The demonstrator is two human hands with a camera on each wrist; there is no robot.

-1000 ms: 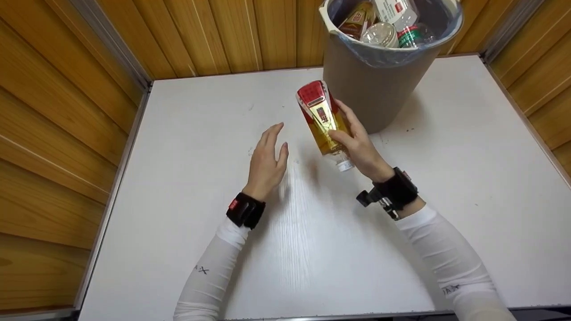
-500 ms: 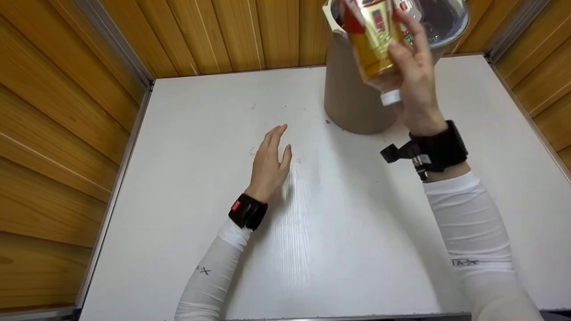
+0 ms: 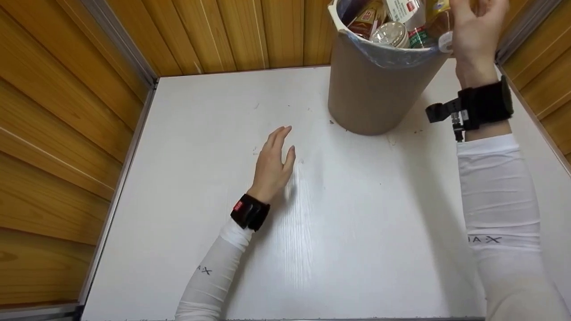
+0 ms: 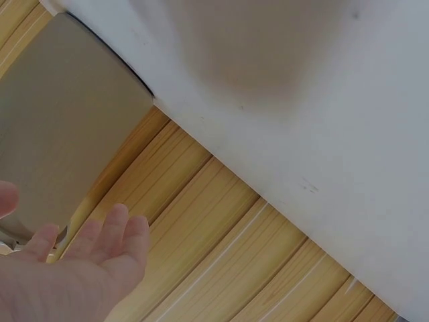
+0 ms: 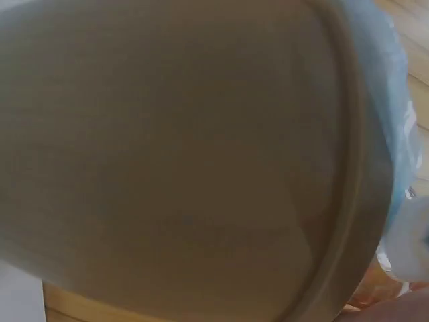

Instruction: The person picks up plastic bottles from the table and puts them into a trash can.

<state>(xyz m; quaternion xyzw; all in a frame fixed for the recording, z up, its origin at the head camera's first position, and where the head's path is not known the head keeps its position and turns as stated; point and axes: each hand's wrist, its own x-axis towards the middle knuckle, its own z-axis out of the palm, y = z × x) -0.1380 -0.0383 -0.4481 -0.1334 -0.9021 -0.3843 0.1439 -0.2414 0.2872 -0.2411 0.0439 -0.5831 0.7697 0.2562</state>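
At the right side of the bin's mouth, my right hand [image 3: 478,38] grips a plastic drink bottle [image 3: 439,22] with amber contents and a white cap [image 3: 446,42]. The cap end points down toward me, and the frame's top edge cuts off the rest. In the right wrist view the cap [image 5: 409,241] shows beside the bin's rim. My left hand [image 3: 273,167] holds nothing over the white table, its fingers extended and its thumb apart. The tall grey-brown bin [image 3: 374,89] stands at the back right, lined with a blue bag [image 3: 388,58].
Inside the bin are a brown packaged bottle [image 3: 366,20], a clear plastic cup [image 3: 390,33], a green-labelled bottle [image 3: 418,38] and a white-labelled container [image 3: 403,9]. Wooden walls [image 3: 241,35] enclose the white table [image 3: 214,133] at the back and sides.
My right hand has carried the bottle up and to the right, from over the table to the bin's mouth. The left hand has stayed nearly still.
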